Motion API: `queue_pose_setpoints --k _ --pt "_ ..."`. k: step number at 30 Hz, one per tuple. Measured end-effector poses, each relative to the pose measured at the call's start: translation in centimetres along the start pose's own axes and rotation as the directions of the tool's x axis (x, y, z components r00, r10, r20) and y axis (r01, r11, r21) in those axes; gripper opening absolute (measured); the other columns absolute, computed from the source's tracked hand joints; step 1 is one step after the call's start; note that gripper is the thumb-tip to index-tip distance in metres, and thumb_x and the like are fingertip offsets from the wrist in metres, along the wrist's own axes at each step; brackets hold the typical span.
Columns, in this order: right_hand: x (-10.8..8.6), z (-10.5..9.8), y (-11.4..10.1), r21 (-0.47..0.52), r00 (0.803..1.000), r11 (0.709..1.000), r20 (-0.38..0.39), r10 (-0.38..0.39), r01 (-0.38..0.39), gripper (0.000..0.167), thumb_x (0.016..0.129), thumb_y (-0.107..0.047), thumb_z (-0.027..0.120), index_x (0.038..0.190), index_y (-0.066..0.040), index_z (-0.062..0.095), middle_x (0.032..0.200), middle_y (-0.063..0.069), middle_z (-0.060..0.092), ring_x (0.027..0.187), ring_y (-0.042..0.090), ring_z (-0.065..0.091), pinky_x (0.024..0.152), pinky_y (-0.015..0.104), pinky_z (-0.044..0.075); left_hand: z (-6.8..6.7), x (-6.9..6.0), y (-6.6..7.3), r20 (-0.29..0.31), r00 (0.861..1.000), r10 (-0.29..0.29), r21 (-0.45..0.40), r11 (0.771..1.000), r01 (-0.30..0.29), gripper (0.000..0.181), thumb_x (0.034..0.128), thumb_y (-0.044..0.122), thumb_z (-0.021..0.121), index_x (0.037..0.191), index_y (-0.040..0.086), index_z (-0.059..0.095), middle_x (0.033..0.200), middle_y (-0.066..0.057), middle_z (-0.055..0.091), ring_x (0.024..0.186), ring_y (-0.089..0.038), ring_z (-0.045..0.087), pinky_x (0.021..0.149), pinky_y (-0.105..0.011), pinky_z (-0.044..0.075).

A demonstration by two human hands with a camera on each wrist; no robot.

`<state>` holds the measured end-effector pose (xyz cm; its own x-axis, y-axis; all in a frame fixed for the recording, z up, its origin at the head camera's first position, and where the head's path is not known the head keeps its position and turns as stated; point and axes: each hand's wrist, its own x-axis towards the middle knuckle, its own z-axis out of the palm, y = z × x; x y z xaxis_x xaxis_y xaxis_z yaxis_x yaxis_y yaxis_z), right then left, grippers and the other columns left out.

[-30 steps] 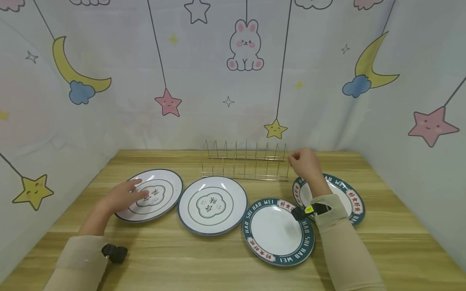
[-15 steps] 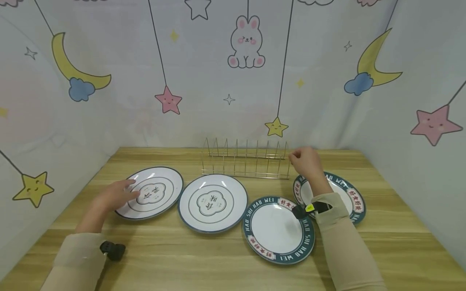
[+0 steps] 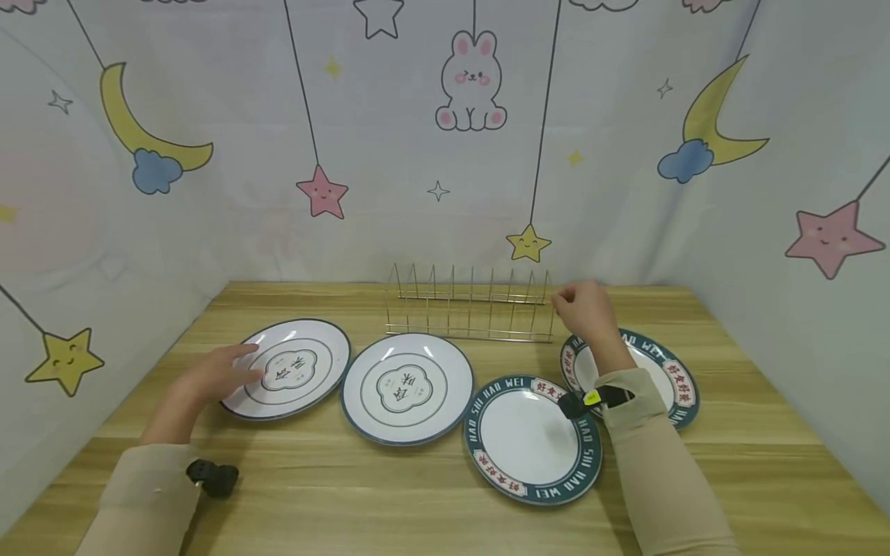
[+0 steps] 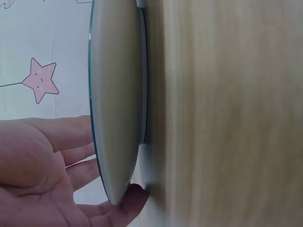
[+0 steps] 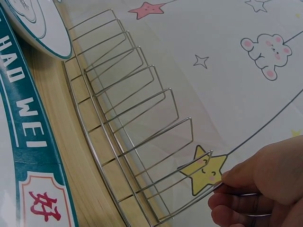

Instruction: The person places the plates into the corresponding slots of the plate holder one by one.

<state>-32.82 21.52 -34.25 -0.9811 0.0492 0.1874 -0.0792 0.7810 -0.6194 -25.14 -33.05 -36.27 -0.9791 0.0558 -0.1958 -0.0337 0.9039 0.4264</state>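
Right grip [image 3: 584,309] pinches the rack [image 3: 469,337] at its 3 o'clock end; left grip [image 3: 215,372] sits wide about the left plate [image 3: 292,371] at its 9 o'clock edge, one fingertip showing beneath the rim; whether it bears any weight I cannot tell. Compared with a second ago, the left grip has drawn slightly toward 9 o'clock, while the right grip and all four plates have kept their spots; I take this as fingers settling at the rim, nothing lifted yet. Rack stands toward 12 o'clock on the tabletop [image 3: 361,502], no plate in its slots; left plate lies at 10 o'clock, middle plate [image 3: 406,390] just beside it, front green plate [image 3: 530,444] at 4, back green plate [image 3: 653,378] at 2; none visibly carries food.
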Motion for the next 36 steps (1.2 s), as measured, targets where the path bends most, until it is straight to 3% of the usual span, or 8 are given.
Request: queue_pose_setpoints --k 6,13,17,25,36 --pt "0.0 0.0 -0.1 0.001 1.0 1.0 0.005 0.004 -0.004 0.028 0.101 -0.021 0.054 0.103 0.002 0.07 0.093 0.015 0.065 0.084 0.029 0.057 0.069 0.037 0.052 0.3 0.2 -0.5 -0.024 1.0 0.009 -0.047 0.999 -0.01 0.064 0.0928 0.016 0.065 0.14 -0.016 0.036 0.143 -0.046 0.022 0.131 -0.063 0.02 0.108 -0.07 0.02" --pt "-0.2 0.0 -0.1 -0.003 1.0 1.0 0.001 0.0 0.0 0.028 0.101 -0.021 0.054 0.1 0.001 0.07 0.092 0.015 0.066 0.083 0.028 0.057 0.069 0.038 0.052 0.3 0.5 -0.7 -0.021 0.995 -0.098 -0.068 0.993 0.096 0.069 0.0899 0.014 0.069 0.142 -0.014 0.034 0.143 -0.046 0.02 0.132 -0.063 0.018 0.109 -0.07 0.02" --pt "-0.1 0.0 -0.2 0.0 1.0 1.0 0.004 0.003 -0.003 0.028 0.101 -0.022 0.054 0.102 0.001 0.07 0.093 0.015 0.066 0.084 0.029 0.057 0.07 0.038 0.052 0.2 0.5 -0.5 -0.034 0.992 -0.118 -0.067 0.991 0.115 0.068 0.0913 0.015 0.067 0.143 -0.013 0.034 0.143 -0.046 0.021 0.132 -0.063 0.019 0.108 -0.07 0.021" --pt "0.0 0.0 -0.2 0.009 1.0 1.0 0.004 0.0 0.0 0.028 0.101 -0.021 0.055 0.104 0.002 0.07 0.095 0.015 0.066 0.085 0.029 0.056 0.07 0.038 0.052 -0.5 -0.2 -0.1 -0.122 0.992 -0.039 -0.059 0.998 0.032 0.065 0.0907 0.013 0.067 0.141 -0.016 0.036 0.141 -0.047 0.026 0.13 -0.063 0.022 0.107 -0.07 0.023" --pt "0.0 0.2 -0.2 0.002 1.0 1.0 -0.006 0.012 -0.012 0.028 0.101 -0.022 0.055 0.105 0.001 0.07 0.095 0.015 0.067 0.085 0.029 0.058 0.072 0.04 0.054 -0.7 -0.3 0.6 -0.261 0.965 0.013 -0.111 0.993 -0.043 0.051 0.0918 0.008 0.063 0.136 -0.011 0.048 0.138 -0.044 0.035 0.127 -0.058 0.033 0.103 -0.068 0.031"
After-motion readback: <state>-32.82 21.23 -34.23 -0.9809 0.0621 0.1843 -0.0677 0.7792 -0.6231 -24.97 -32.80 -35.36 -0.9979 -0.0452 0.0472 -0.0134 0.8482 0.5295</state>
